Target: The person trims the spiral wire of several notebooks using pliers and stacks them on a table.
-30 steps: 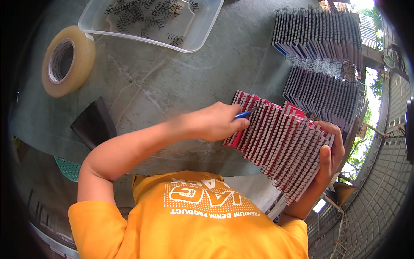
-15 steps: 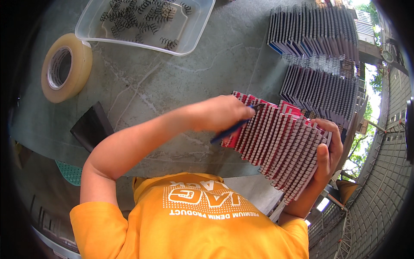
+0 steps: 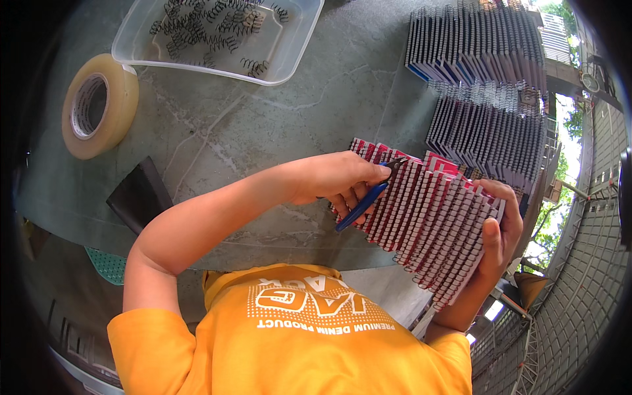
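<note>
A packed row of spiral-bound notebooks (image 3: 421, 220) with red-and-white covers stands on the table, white wire coils facing up. My left hand (image 3: 336, 178) grips a pair of blue-handled cutting pliers (image 3: 361, 209) over the left part of this row. Their dark jaws meet the coil ends at the row's far edge; whether a wire is between them is too small to tell. My right hand (image 3: 503, 220) wraps round the right end of the row, thumb on the near side and fingers on the far side.
Beyond the row, two more blocks of dark spiral notebooks (image 3: 484, 135) stand at the far right. A clear plastic box (image 3: 286, 66) with loose black coils lies at the back. At left are a tape roll (image 3: 122, 108) and a black block-like object (image 3: 139, 194).
My left hand was blurred by motion and has turned slightly, so its lower fingers now show under the pliers. The pliers' handles shifted a little right. My right hand stayed put.
</note>
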Available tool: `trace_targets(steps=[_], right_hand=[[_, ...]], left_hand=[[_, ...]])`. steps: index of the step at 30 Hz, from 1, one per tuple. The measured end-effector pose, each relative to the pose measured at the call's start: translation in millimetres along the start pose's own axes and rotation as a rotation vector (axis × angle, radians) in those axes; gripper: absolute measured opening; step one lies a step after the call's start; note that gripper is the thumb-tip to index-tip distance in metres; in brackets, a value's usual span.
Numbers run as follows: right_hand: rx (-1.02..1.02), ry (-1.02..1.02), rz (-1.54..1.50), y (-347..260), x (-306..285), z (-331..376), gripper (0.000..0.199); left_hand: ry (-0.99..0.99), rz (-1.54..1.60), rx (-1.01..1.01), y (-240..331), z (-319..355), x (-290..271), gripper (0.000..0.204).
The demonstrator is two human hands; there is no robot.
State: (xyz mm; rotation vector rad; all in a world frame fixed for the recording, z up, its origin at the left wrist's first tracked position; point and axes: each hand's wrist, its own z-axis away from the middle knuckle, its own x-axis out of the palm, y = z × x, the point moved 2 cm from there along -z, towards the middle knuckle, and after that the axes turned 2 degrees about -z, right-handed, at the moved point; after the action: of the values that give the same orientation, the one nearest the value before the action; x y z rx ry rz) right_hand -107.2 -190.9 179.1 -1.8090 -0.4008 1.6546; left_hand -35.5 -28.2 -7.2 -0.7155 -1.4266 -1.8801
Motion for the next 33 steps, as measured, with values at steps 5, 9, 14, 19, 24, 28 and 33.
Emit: trace_targets(steps=[5,9,14,19,24,28,33], right_hand=[[-0.004,0.005,-0.007,1,0,0,0.070],[-0.013,-0.013,0.012,1,-1,-1,0.070],[-0.010,-0.008,-0.010,2,0,0,0.069],[-0.021,-0.013,-0.015,3,-2,0,0.066],[-0.024,-0.016,-0.019,3,-2,0,0.064],[-0.037,-0.021,-0.020,3,-2,-1,0.064],[-0.035,-0.023,-0.009,5,-3,1,0.064]], left_hand=[[-0.116,0.171,0.004,-4,-2,-4,0.050],[-0.143,0.253,-0.033,-3,0,-2,0.051],[-0.265,0.472,-0.071,-4,-3,-2,0.052],[-0.260,0.453,-0.079,-5,-1,-4,0.053],[-0.229,0.404,-0.095,-3,-3,-4,0.052],[-0.190,0.327,-0.070,-5,-6,-10,0.048],[0.529,-0.968,0.324,-3,0,23,0.043]])
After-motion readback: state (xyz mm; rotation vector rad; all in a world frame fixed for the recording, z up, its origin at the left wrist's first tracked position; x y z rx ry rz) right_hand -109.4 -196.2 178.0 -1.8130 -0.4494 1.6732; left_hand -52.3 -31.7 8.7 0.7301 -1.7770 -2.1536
